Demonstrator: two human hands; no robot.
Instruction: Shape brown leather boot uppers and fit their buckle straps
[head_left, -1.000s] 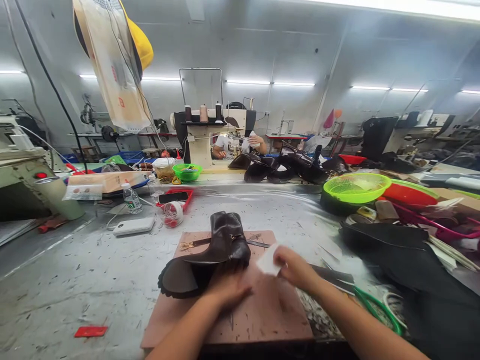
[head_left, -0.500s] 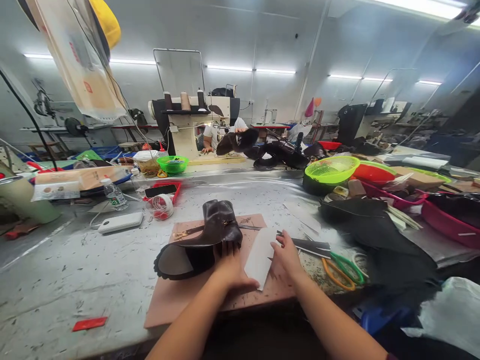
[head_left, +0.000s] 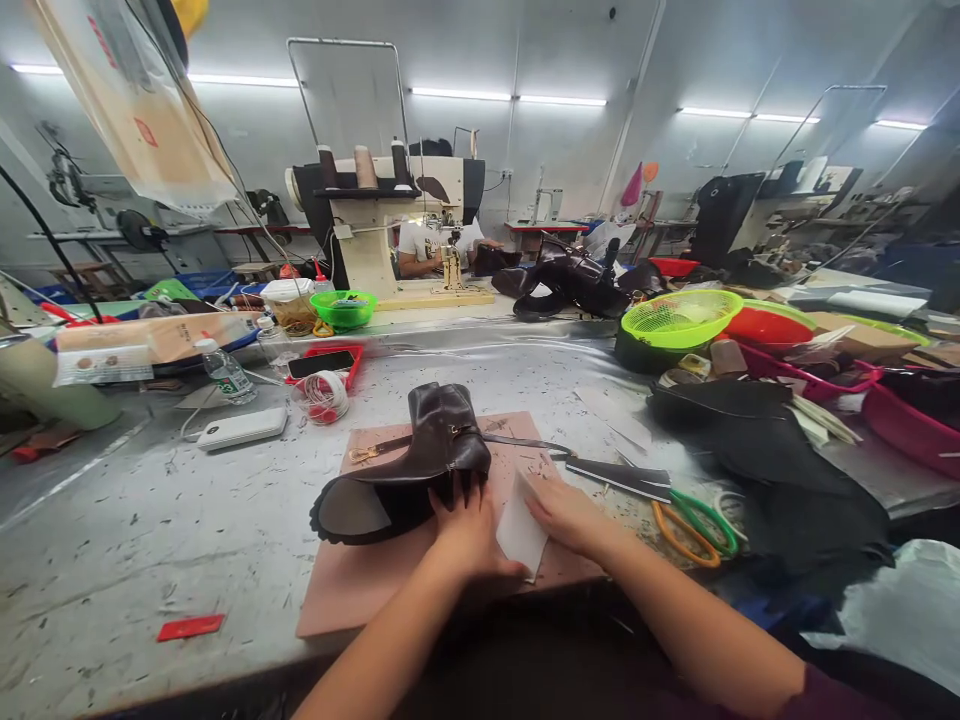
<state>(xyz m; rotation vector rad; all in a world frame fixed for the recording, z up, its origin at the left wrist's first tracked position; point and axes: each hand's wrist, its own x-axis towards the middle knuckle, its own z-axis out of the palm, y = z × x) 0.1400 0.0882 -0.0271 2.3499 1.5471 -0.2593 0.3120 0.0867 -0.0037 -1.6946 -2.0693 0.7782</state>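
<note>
A dark brown leather boot (head_left: 442, 430) lies on its side on a pinkish board (head_left: 360, 590), its sole toward the left. My left hand (head_left: 469, 530) has its fingers spread against the boot's heel area, and the thumb reaches the lower part of a white sheet of paper (head_left: 519, 535). My right hand (head_left: 570, 510) is closed on the sheet's upper right edge; its fingertips are partly hidden. Behind the boot, a thin dark strap (head_left: 525, 442) with a gold buckle runs across the board.
Scissors (head_left: 686, 530) with green and orange handles lie at right, dark material over their blades. Black material (head_left: 780, 480) and a green basket (head_left: 679, 318) are beyond. A power bank (head_left: 244, 428), bottle (head_left: 225, 372) and red tray (head_left: 349, 378) are left. A person sits behind the sewing machine (head_left: 367, 240).
My right hand has moved over the sheet's upper part, its fingers now closer together. My left hand stays by the boot. The camera view has tilted down slightly.
</note>
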